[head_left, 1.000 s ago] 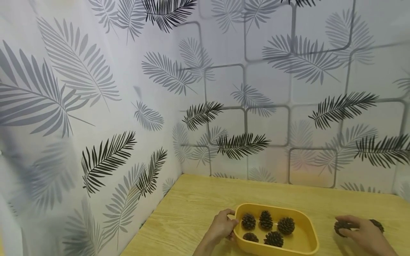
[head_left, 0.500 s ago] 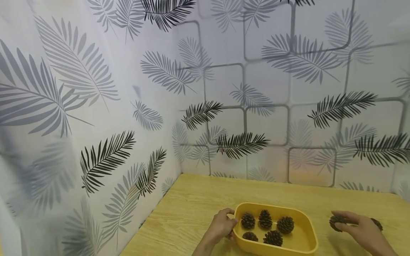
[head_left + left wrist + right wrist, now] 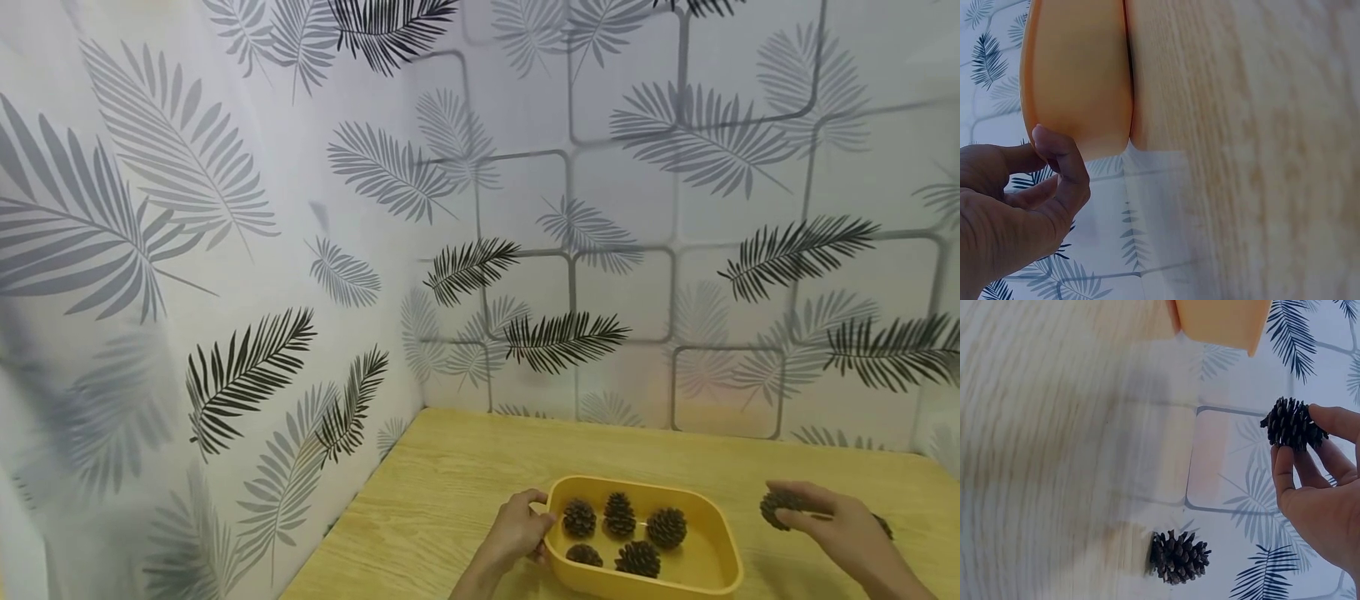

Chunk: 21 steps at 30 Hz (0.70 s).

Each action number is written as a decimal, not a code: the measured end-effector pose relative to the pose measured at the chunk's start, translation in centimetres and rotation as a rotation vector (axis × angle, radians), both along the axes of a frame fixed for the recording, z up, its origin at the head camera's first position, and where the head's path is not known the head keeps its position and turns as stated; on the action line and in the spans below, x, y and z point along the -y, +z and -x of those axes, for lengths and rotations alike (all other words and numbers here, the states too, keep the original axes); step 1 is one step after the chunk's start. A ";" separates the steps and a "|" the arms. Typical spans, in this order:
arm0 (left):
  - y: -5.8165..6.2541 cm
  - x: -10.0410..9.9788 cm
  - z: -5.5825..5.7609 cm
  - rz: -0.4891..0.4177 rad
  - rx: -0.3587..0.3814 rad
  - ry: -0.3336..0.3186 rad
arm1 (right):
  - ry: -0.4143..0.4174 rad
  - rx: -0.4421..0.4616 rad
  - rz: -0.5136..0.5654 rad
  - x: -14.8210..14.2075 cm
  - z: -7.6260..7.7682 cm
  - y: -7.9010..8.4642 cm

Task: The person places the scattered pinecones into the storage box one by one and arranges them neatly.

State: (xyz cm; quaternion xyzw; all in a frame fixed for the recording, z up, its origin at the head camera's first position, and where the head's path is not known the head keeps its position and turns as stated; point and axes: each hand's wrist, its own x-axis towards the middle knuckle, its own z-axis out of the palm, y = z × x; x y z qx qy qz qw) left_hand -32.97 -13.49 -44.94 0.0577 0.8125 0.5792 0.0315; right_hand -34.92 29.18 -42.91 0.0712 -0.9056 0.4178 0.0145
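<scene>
My left hand (image 3: pixel 516 528) grips the left end of a yellow plastic bin (image 3: pixel 726 533); in the left wrist view its fingers pinch the bin's rim (image 3: pixel 1027 75). Several brown pine cones lie inside, among them one pine cone (image 3: pixel 667 527) near the middle. To the right of the bin, my right hand (image 3: pixel 843 527) holds another pine cone (image 3: pixel 780 508) between thumb and fingers, raised above the table. The right wrist view shows this held cone (image 3: pixel 1294 424) away from the wood. A further pine cone (image 3: pixel 1180 556) rests on the table, mostly hidden behind my right hand in the head view.
The light wood table (image 3: pixel 450 467) runs back to a wall covering (image 3: pixel 622 292) printed with grey and black leaves. A second patterned covering (image 3: pixel 285 267) borders the table on the left. The bin's right half shows bare floor (image 3: pixel 701 567).
My right hand has lifted the pine cone off the table and moved it slightly left toward the bin. My left hand and the bin stay in place.
</scene>
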 end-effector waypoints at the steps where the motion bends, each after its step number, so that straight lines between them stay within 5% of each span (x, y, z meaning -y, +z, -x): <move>1: 0.0 0.0 0.0 0.001 -0.001 0.000 | 0.001 0.002 0.015 0.1 -0.1 0.1; 21: -0.2 0.0 0.0 -0.017 -0.006 0.004 | 0.070 -0.084 0.115 1.6 -1.4 1.5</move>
